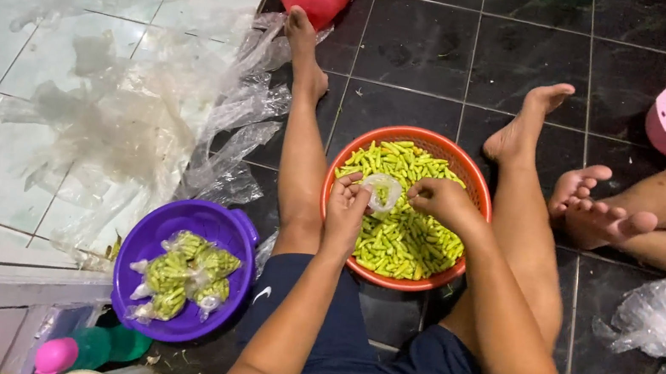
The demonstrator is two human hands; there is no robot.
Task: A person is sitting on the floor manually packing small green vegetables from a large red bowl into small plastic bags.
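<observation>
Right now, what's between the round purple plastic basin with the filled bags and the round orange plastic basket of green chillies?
In the head view, the person's left leg lies on the dark tiles between the purple basin and the orange basket.

Both forearms reach forward between the spread bare legs; the left hand [345,206] is curled, fingertips pinched together; the right hand [440,201] is bent at the wrist, fingers closed, knuckles up; the hands are near each other.

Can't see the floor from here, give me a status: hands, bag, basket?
Left hand and right hand both grip a small clear bag over the orange basket of green chillies. Nothing in the way.
</observation>
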